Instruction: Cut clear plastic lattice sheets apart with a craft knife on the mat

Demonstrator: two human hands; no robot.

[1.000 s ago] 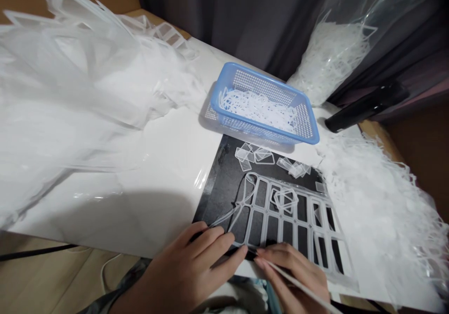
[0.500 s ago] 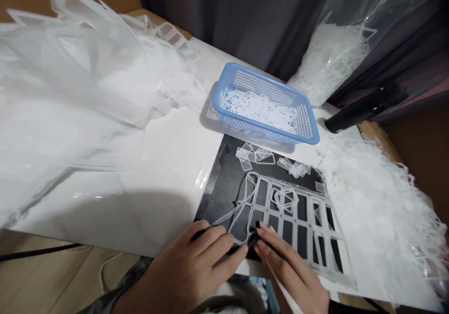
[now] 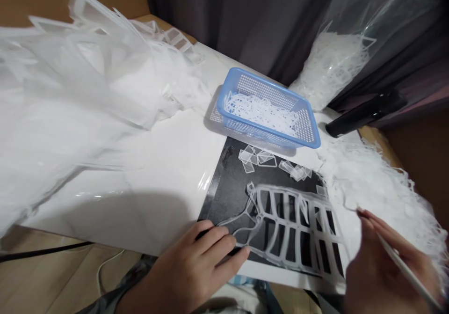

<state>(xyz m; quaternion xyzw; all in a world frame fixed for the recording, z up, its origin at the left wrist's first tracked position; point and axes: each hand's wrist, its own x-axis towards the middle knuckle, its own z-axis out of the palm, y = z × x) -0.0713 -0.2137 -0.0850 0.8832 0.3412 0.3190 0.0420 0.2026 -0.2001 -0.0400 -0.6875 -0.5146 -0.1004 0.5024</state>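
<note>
My left hand (image 3: 196, 262) rests at the near left of a black mat (image 3: 228, 178), its fingers curled and pressed on a clear plastic lattice sheet (image 3: 291, 225) with rows of oblong openings. Strands at the sheet's left end are pulled loose and run under these fingers. My right hand (image 3: 389, 262) is off to the right, blurred, closed around a slim pale pen-shaped tool (image 3: 403, 267). A thin strip (image 3: 347, 205) shows by its fingertips, beside a heap of white plastic scraps (image 3: 382, 178). Small clear rectangular pieces (image 3: 266, 157) lie at the mat's far side.
Behind the mat stands a blue basket (image 3: 268, 120) with thin white frames in it. A large pile of clear sheets (image 3: 105, 89) covers the table's left. A filled clear bag (image 3: 336, 66) and a black cylinder (image 3: 361, 115) are at the back right.
My right hand has moved from the sheet's near edge out to the scrap heap on the right. The sheet's left part has bent and shifted; loose frames no longer show on top of it.
</note>
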